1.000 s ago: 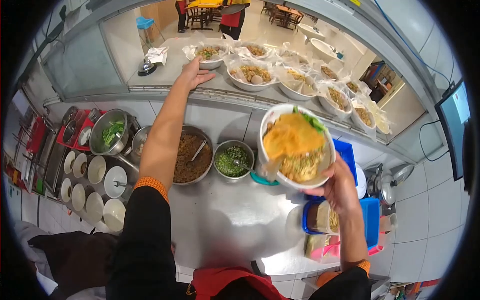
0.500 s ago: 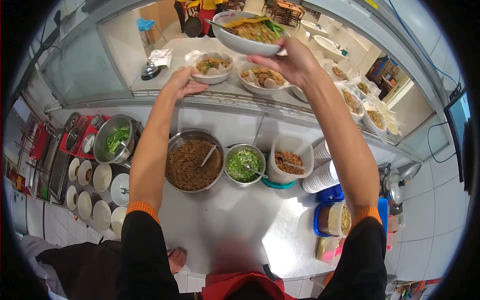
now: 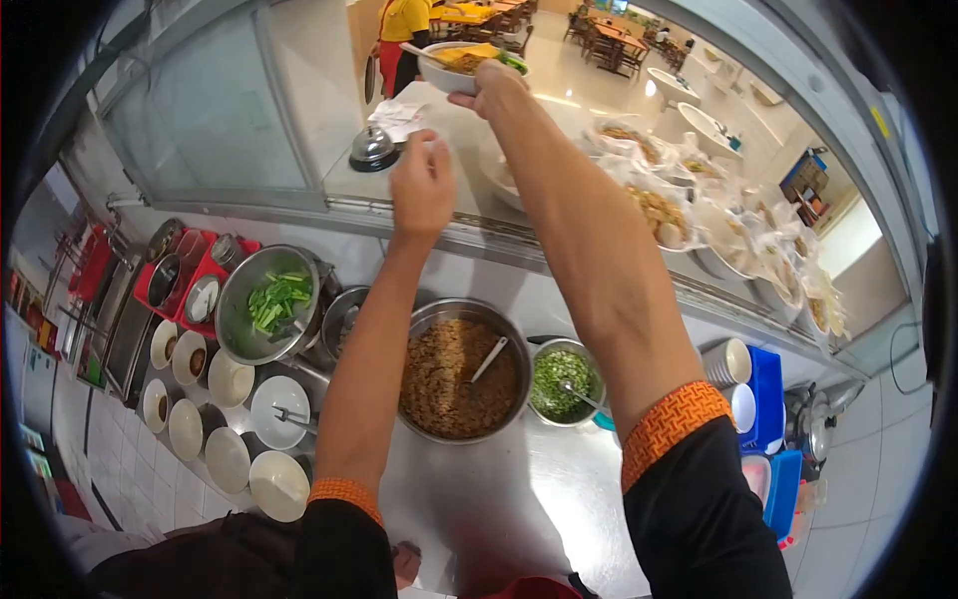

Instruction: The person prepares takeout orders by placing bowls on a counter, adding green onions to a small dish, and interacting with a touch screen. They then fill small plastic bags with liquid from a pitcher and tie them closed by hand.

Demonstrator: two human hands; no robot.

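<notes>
My right hand (image 3: pixel 489 90) holds a white bowl (image 3: pixel 451 80) of noodles out over the serving counter, thumb under its near side. Yellow crisp pieces and greens top the food, and a utensil handle sticks out at the left. My left hand (image 3: pixel 422 190) is raised at the counter's inner edge, fingers loosely bent and apart, with nothing in them. Close to its left stands a silver call bell (image 3: pixel 372 148) on a black base. White paper (image 3: pixel 399 118) lies behind the bell. A paper-lined bowl (image 3: pixel 502 182) is partly hidden behind my right forearm.
Several paper-lined noodle bowls (image 3: pixel 659 215) crowd the counter's right. Below are a pan of minced topping (image 3: pixel 439 384), chopped scallions (image 3: pixel 561 384), a bowl of greens (image 3: pixel 279 302) and several white bowls (image 3: pixel 228 461). A person in yellow and red (image 3: pixel 404 40) stands beyond the window.
My right hand has carried the bowl farther out and left, lower in view. My left hand has let go of the paper-lined bowl and lifted toward the bell. The view has turned right.
</notes>
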